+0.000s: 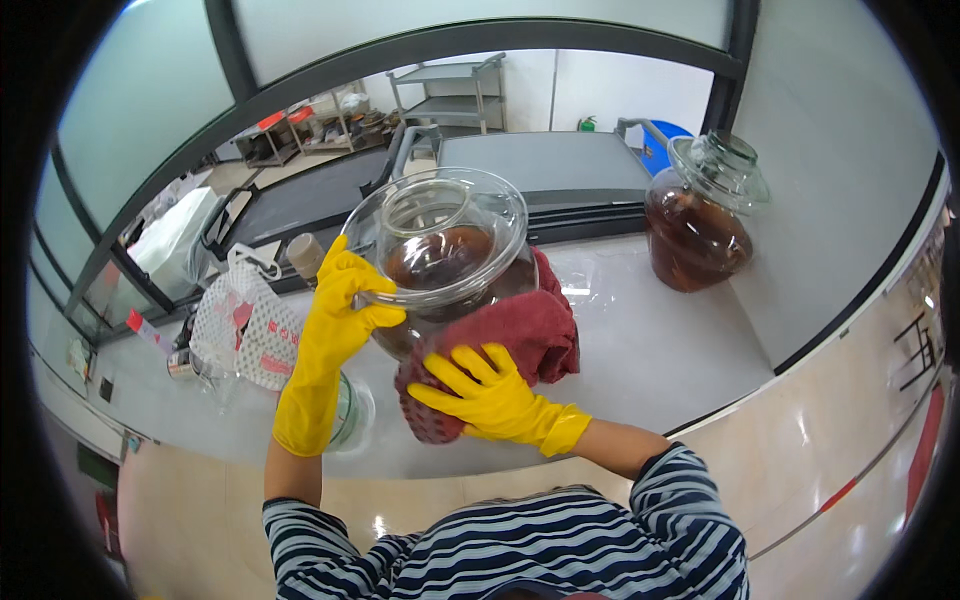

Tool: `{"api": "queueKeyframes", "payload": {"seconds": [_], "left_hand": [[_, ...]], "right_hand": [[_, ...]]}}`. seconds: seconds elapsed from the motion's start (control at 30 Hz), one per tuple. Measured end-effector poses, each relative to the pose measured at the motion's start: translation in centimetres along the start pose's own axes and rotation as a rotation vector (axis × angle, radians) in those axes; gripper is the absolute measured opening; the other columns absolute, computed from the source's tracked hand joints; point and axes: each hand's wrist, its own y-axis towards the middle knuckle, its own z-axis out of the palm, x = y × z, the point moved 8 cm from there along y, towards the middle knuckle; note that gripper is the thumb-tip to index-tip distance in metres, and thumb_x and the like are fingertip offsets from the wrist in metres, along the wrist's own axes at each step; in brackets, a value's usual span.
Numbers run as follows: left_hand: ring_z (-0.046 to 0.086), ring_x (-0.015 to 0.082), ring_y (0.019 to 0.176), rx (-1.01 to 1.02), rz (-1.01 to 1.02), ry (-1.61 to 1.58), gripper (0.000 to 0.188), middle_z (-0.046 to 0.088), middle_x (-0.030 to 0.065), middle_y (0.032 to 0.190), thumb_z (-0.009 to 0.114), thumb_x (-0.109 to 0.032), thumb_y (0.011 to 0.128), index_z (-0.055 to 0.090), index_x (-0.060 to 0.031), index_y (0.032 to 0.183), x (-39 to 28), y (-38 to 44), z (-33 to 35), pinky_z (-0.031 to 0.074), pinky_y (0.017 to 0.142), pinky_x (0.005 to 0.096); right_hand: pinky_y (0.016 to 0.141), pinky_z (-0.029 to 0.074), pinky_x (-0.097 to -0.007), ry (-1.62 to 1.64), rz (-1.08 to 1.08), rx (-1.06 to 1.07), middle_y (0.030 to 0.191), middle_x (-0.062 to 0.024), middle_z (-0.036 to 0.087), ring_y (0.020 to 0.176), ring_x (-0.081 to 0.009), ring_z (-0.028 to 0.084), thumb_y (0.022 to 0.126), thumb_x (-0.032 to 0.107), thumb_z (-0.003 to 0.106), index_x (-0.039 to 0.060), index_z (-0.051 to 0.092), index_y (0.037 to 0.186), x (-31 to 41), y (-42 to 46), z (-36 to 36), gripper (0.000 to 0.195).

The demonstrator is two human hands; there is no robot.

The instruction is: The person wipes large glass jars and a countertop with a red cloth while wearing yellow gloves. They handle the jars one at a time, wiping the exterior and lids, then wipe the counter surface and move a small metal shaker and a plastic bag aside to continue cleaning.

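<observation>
A big clear glass jar (442,259) with a wide flared rim and dark reddish-brown liquid inside stands on the grey counter (637,345) in front of me. My left hand (349,289), in a yellow rubber glove, grips the jar's rim at its left side. A dark red cloth (517,322) drapes over the near and right side of the jar. With fingers spread, my gloved right hand (480,390) holds this cloth against the jar's lower front. Behind my left forearm, a clear glass vessel (349,412) is partly hidden.
A similar lidded jar (697,232) of brown liquid stands at the right by the wall. Left lie a printed white bag (247,322), a small can (180,365) and a brownish cup (305,255). Beyond the dark window frame (480,34) are grey trolleys (540,161) and a blue bin (660,142).
</observation>
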Motion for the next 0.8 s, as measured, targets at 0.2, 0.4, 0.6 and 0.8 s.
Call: {"api": "queueKeyframes", "payload": {"seconds": [0.2, 0.4, 0.6, 0.8], "left_hand": [[0.058, 0.0213, 0.087, -0.025, -0.001, -0.036, 0.032, 0.059, -0.0001, 0.080, 0.085, -0.020, 0.060, 0.066, -0.0136, 0.085, 0.6, -0.5, -0.2, 0.018, 0.117, 0.0526], [0.057, 0.0210, 0.085, -0.032, -0.021, 0.025, 0.033, 0.058, 0.0004, 0.080, 0.085, -0.022, 0.059, 0.066, -0.0138, 0.085, 0.3, -0.1, 0.1, 0.018, 0.117, 0.0534], [0.057, 0.0215, 0.084, -0.043, -0.024, 0.097, 0.030, 0.057, 0.0013, 0.080, 0.084, -0.020, 0.061, 0.066, -0.0125, 0.085, -0.7, 0.1, 0.5, 0.019, 0.117, 0.0538], [0.057, 0.0212, 0.083, -0.056, -0.025, 0.086, 0.028, 0.058, 0.0016, 0.080, 0.083, -0.017, 0.063, 0.066, -0.0120, 0.085, -0.9, 0.1, 0.6, 0.018, 0.117, 0.0537]], "right_hand": [[0.111, 0.029, -0.0515, 0.292, 0.539, -0.480, 0.149, -0.0166, 0.036, 0.136, -0.0396, 0.035, 0.076, 0.031, 0.071, 0.0134, 0.049, 0.139, -13.0, -3.9, -1.4, 0.069], [0.110, 0.029, -0.0522, 0.447, 0.860, -0.017, 0.147, -0.0159, 0.039, 0.134, -0.0410, 0.036, 0.076, 0.035, 0.071, 0.0144, 0.050, 0.137, -27.4, -1.1, 5.6, 0.068], [0.109, 0.030, -0.0529, 0.190, 0.744, 0.298, 0.145, -0.0152, 0.042, 0.132, -0.0424, 0.037, 0.077, 0.040, 0.071, 0.0153, 0.052, 0.136, -24.2, -4.3, 13.4, 0.066], [0.108, 0.030, -0.0537, 0.120, 0.551, 0.345, 0.143, -0.0145, 0.045, 0.130, -0.0437, 0.038, 0.078, 0.044, 0.072, 0.0163, 0.054, 0.134, -19.6, -7.3, 10.6, 0.065]]}}
